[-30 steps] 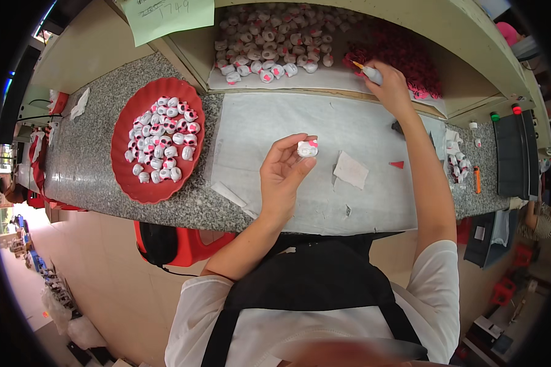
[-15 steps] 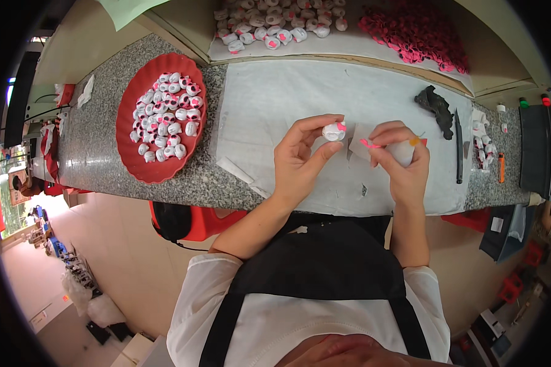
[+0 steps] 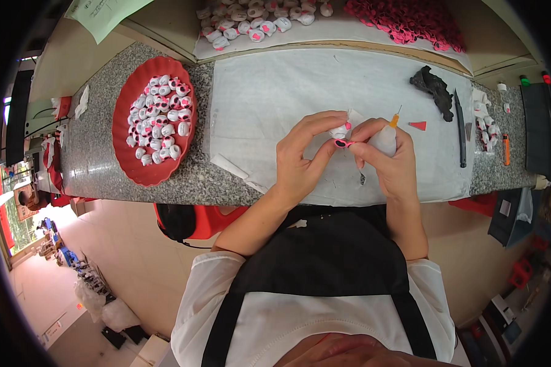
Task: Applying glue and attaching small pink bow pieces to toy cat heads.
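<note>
Between the thumb and fingers of my left hand is a small white figurine head with a pink patch. A tiny pair of pink-rimmed sunglasses with dark lenses lies against it, where both hands' fingertips meet. My right hand pinches the right end of the sunglasses. That same hand also keeps a white squeeze bottle with an orange needle tip tucked in its fingers, the needle pointing up. Both hands hover over a white paper sheet on the counter.
A red scalloped plate of finished-looking white heads with pink glasses stands left. On the shelf behind are white heads and a heap of pink pieces. Right lie a crumpled black piece, a black pen and an orange marker.
My right hand has moved left to my left hand, bringing the pink sunglasses against the white head. The bottle has tilted upright. The view has shifted slightly.
</note>
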`<state>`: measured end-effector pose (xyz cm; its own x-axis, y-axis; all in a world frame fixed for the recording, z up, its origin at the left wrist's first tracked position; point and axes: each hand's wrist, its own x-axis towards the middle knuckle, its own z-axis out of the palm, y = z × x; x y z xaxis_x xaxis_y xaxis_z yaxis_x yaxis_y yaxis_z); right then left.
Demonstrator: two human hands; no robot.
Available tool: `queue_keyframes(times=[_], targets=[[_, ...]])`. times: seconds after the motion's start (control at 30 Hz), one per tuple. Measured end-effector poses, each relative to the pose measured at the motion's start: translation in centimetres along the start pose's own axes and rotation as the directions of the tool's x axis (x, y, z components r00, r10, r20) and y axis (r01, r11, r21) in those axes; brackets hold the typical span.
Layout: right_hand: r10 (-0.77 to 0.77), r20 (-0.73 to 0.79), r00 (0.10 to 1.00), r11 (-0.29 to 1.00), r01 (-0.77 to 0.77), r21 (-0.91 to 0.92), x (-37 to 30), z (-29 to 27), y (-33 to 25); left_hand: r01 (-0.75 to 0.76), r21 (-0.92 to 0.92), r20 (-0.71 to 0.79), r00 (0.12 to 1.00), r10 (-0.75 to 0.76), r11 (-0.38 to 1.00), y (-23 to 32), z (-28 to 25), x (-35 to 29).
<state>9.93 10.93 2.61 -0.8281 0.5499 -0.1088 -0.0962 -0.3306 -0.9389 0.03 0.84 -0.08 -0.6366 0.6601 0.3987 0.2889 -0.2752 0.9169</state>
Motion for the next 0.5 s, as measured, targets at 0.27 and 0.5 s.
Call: queue_keyframes(times=[0.27,0.5], targets=[[0.007,-0.060,0.998,0.998,-0.011,-0.059,0.00,-0.09,0.23,-0.024,0.015,0.067,0.997,0.023,1.000,0.24,-0.01,0.12],[-0.038,-0.102,0.994,0.998,0.032,-0.062,-0.18,0.35,0.81,0.204,-0.316,0.135,0.976,-0.169,0.927,0.67,-0.46,0.10]])
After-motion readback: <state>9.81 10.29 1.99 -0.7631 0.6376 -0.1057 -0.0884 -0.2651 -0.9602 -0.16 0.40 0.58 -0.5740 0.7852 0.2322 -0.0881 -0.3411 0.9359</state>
